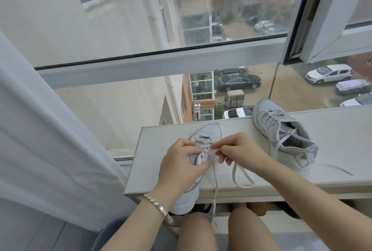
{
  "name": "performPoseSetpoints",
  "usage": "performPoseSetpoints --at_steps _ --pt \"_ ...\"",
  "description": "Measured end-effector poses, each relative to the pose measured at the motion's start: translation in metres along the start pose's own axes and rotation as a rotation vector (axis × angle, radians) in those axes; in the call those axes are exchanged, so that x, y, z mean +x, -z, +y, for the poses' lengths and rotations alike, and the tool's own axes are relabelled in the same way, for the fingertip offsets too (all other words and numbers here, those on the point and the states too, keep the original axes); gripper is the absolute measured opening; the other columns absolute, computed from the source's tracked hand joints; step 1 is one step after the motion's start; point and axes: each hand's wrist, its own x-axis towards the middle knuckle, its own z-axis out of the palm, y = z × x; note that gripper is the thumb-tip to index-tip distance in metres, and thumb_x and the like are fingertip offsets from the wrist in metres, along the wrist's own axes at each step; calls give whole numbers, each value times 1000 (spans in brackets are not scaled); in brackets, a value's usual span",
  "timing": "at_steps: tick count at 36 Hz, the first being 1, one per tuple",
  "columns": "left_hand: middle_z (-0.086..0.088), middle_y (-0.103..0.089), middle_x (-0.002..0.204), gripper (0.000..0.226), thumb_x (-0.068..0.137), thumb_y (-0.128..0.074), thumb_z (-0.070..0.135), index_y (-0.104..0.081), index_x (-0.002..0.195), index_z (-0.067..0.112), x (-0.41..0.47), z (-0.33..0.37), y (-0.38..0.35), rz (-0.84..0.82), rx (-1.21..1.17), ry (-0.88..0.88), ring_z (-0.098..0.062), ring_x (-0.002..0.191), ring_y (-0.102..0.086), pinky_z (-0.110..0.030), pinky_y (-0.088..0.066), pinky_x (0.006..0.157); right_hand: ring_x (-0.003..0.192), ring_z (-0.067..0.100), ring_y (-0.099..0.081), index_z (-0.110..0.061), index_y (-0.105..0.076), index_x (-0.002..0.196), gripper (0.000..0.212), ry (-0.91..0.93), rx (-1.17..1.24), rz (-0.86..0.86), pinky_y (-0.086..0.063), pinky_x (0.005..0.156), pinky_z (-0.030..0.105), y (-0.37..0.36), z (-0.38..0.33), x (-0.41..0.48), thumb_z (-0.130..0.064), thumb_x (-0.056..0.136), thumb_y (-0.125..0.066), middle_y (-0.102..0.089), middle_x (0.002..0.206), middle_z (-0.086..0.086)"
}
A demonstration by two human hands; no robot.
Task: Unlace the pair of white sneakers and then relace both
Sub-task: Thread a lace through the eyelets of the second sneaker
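Observation:
One white sneaker (209,134) lies on the white shelf (153,150) in front of me, toe pointing away. My left hand (179,164) grips its tongue and upper. My right hand (239,150) pinches the grey lace (241,178) at the eyelets; loose lace ends trail over the shelf's front edge. The second white sneaker (281,132) lies to the right, laced loosely, with one lace end stretched out on the shelf.
The shelf runs along a large window (161,57) with a grey frame. A white curtain (40,130) hangs at the left. My knees (201,228) are under the shelf's front edge. A bracelet is on the left wrist.

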Motion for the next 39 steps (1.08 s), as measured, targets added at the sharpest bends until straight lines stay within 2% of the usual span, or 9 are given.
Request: performPoseSetpoints --at_steps 5,8,13,20,28,32,39 --pt "26 -50 101 29 68 -79 31 -71 96 28 1 -2 3 -52 -44 0 2 104 -50 -12 -39 82 52 -2 -58 -21 -74 74 10 39 59 45 -43 50 10 -1 3 -3 -11 73 -75 -68 58 -4" --pt "27 -50 102 28 68 -79 32 -71 95 30 1 -3 4 -69 -39 -9 7 101 -49 -1 -33 76 59 -2 -62 -18 -75 69 10 68 101 102 -47 57 9 -3 7 -5 -14 66 -83 -72 66 -4" --pt "25 -51 103 25 68 -79 31 -71 92 32 1 -4 4 -82 -42 -10 9 100 -48 0 -32 75 47 -6 -54 -11 -72 71 6 81 131 110 -38 48 5 -4 12 -4 -7 74 -76 -61 47 -11" --pt "25 -51 102 23 67 -78 31 -69 88 35 1 -3 5 -91 -43 -14 9 97 -49 -1 -33 74 50 1 -57 -11 -67 70 12 119 173 166 -40 47 8 -8 15 -6 -3 75 -74 -67 60 2" --pt "24 -52 104 26 68 -78 31 -71 93 32 1 -3 5 -91 -43 -12 8 98 -49 -3 -35 75 49 3 -55 -14 -67 70 15 133 146 225 -45 48 15 -11 18 -4 -2 77 -72 -66 58 0" --pt "23 -52 105 26 67 -79 31 -70 92 32 0 -3 5 -96 -49 -7 8 99 -49 -2 -34 76 55 8 -58 -15 -67 70 15 132 147 235 -49 52 17 -14 21 -3 -3 77 -72 -67 61 2" --pt "24 -52 104 27 67 -80 31 -71 92 32 1 -2 5 -101 -43 -13 11 97 -48 4 -32 72 50 5 -61 -6 -65 74 16 93 325 154 -51 54 14 -14 23 1 9 79 -65 -65 56 1"
